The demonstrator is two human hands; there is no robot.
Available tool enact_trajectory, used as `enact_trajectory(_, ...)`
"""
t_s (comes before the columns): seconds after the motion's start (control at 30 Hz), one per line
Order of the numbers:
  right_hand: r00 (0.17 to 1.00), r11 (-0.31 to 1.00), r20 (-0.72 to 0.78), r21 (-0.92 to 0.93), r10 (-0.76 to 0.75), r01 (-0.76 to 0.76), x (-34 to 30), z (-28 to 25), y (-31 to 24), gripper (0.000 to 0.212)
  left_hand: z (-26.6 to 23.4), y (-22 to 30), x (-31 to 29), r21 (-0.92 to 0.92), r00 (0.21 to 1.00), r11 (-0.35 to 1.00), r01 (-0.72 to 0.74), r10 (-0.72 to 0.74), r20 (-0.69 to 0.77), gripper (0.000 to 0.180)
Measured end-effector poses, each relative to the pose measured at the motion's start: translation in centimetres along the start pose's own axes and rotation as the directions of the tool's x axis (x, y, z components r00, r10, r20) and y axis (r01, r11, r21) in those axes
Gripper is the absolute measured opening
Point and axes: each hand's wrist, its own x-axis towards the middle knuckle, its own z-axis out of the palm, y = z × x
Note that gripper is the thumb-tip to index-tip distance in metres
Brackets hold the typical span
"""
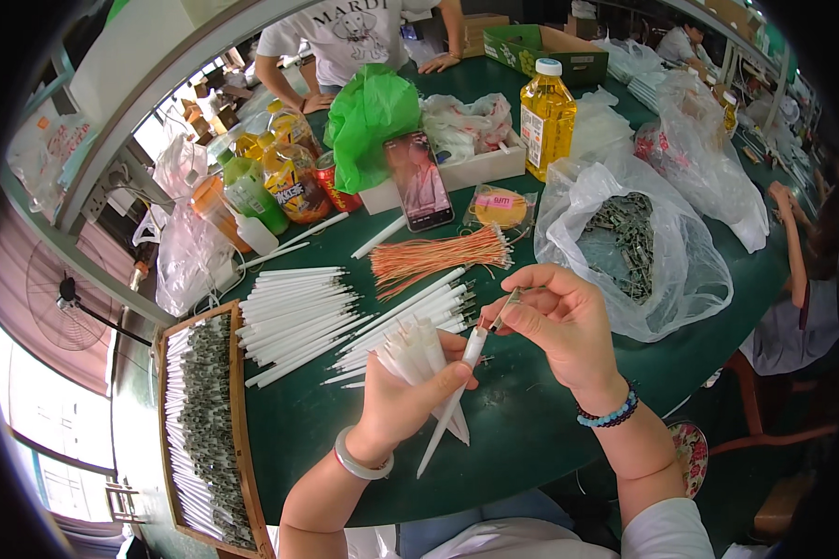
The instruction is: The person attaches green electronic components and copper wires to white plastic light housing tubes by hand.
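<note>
My left hand (410, 396) is closed round a bunch of white tapered plastic tubes (412, 349). Its thumb presses one tube (455, 401) that slants apart from the others, narrow end down. My right hand (555, 321) pinches a small, thin strip (504, 308) at the upper end of that tube, where a bit of reddish wire shows; what the strip is exactly is too small to tell. Beyond my hands lie a bundle of orange wires (438, 258) and more white tubes (298, 317) in rows on the green table (531, 447).
At right, a clear plastic bag (569, 238) holds many small dark metal parts (625, 238). A wooden tray (240, 447) of finished-looking tubes stands at left. Behind are a phone (418, 182), a green bag (368, 121), bottles (547, 116) and a person (345, 47) leaning on the table.
</note>
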Motion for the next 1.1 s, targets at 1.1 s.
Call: enact_trajectory(1.1, 0.929, 0.917, 0.151, -0.17, -0.337, 0.36, -2.9, 1.2, 3.6, 0.04, 0.2, 2.0, -1.4, 0.662, 0.854, 0.593, -0.458, 0.5, 0.143, 0.022)
